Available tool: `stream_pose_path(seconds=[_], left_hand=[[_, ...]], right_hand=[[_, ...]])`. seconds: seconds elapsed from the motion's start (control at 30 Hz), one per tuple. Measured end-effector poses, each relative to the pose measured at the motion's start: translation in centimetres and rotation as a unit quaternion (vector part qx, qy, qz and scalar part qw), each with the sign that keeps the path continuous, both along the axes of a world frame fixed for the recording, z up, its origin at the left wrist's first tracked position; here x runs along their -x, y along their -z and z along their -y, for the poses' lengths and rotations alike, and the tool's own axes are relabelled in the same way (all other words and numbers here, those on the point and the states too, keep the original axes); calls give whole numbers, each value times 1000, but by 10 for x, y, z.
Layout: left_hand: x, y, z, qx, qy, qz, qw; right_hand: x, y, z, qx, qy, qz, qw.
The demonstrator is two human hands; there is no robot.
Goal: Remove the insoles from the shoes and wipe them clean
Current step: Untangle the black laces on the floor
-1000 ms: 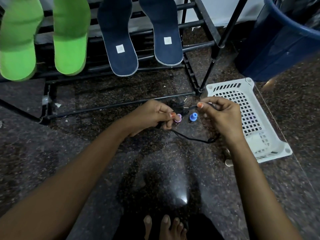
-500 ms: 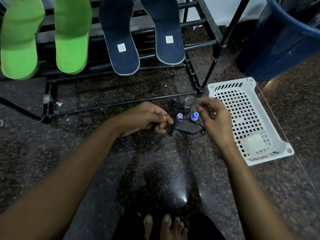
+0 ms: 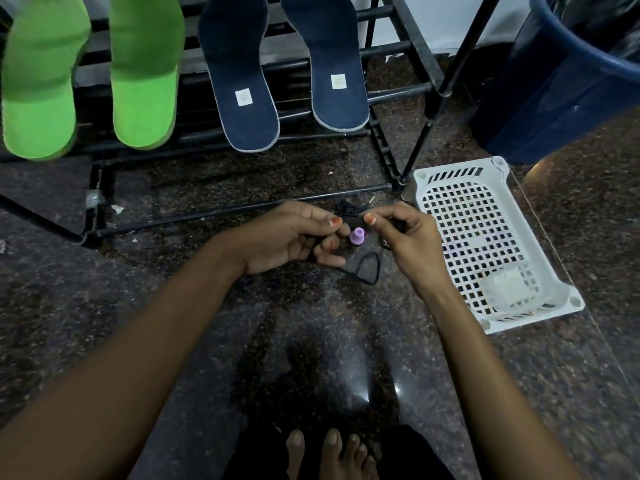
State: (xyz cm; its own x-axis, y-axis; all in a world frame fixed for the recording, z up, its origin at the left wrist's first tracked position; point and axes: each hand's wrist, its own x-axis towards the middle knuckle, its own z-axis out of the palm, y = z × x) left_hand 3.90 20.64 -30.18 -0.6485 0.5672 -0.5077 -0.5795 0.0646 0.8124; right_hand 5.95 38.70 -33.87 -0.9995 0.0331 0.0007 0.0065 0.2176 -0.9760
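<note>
Two green insoles and two navy insoles lean on the black shoe rack at the top. Below them, over the dark floor, my left hand and my right hand both pinch a thin black cord. A small purple cap shows between the two hands. A loop of the cord hangs down under them. The part of the cord inside my fingers is hidden.
A white perforated plastic basket lies on the floor to the right, with a small white block in its near corner. A dark blue bin stands at the upper right. My bare toes show at the bottom.
Both hands have shifted slightly while working the cord. The blue cap seen earlier beside the purple one is now hidden by my right hand. The cord's loop hangs differently.
</note>
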Motion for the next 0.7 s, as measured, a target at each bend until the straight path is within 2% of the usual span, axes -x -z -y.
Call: stream_pose_path(seconds=[0.07,0.2,0.37,0.43,0.53,0.63,0.7], left_hand=[[-1,-3,-5,-79,-70,37,994],[4,-2,-8,-180,-212,59,959],[6,12,-9,-206,-280,64,935],[6,18,-10,-173,-276,45,944],[5,27,-8,-65,-232,-14,970],[1,31,-7,14,-174,-57,983],[0,32,-8,91,-127,-88,984]], right_hand=[[-1,5,6,16,-1,4,1000],[-15,19,28,-28,-46,2,999],[-28,23,49,-203,-128,-35,970],[-30,20,49,-253,-135,-64,956],[-29,16,44,-322,-114,-114,933],[-25,11,38,-341,-104,-152,922],[-21,7,34,-329,-99,-147,927]])
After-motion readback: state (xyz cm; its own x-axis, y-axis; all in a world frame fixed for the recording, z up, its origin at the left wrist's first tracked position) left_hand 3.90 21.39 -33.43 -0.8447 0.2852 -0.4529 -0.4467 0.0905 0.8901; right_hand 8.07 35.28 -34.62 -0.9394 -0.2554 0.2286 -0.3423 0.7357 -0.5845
